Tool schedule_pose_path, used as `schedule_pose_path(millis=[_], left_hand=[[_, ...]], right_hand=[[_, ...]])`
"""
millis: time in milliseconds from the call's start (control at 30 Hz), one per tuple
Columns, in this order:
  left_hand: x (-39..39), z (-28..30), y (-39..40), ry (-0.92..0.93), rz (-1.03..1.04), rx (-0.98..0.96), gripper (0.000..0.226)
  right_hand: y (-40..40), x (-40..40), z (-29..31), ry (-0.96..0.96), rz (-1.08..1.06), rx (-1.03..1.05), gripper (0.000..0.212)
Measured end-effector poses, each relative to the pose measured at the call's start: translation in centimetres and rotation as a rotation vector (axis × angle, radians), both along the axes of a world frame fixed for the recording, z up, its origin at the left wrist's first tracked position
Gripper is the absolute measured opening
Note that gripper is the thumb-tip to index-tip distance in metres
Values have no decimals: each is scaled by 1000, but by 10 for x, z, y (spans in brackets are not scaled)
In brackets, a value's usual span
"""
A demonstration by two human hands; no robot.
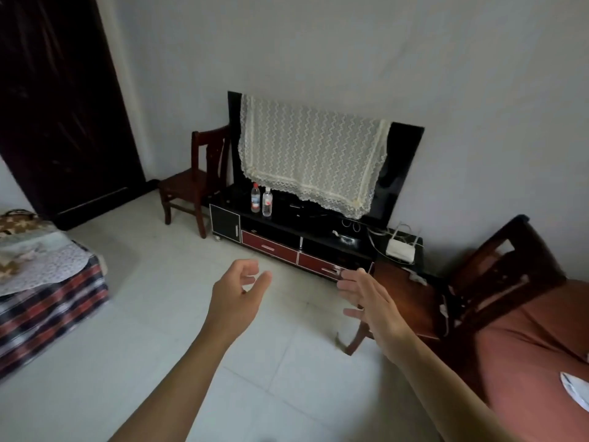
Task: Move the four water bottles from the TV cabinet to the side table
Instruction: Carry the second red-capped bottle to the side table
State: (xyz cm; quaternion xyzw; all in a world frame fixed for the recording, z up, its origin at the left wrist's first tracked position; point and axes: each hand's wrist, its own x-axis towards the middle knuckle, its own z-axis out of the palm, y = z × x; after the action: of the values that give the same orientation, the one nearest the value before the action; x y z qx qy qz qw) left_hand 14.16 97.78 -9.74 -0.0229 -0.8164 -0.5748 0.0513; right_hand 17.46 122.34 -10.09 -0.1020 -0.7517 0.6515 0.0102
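Note:
Two clear water bottles stand upright side by side on the left end of the black TV cabinet (287, 220): one with a red cap (255, 198) and one with a white cap (267, 202). Both my hands are stretched out over the floor, well short of the cabinet. My left hand (237, 293) is empty with its fingers curled apart. My right hand (371, 306) is empty too, fingers spread. No side table is in view.
A TV (401, 173) draped with a lace cloth (306, 154) stands on the cabinet. Wooden chairs stand left (191, 186) and right (414, 301) of the cabinet. A white router (400, 250) sits at its right end. Folded blankets (47, 282) lie at left, a bed (535, 362) at right.

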Motion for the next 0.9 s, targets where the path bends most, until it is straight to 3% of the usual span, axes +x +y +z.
schedule_pose_path(millis=[233, 500, 900], left_hand=[[-143, -3, 0, -51, 71, -65, 33], [-283, -4, -16, -96, 143, -67, 36], [-514, -61, -104, -205, 80, 19, 33]], right_hand=[[-5, -165, -13, -30, 24, -102, 42], [-15, -330, -6, -88, 49, -73, 41], [-112, -553, -48, -229, -2, 0, 41]])
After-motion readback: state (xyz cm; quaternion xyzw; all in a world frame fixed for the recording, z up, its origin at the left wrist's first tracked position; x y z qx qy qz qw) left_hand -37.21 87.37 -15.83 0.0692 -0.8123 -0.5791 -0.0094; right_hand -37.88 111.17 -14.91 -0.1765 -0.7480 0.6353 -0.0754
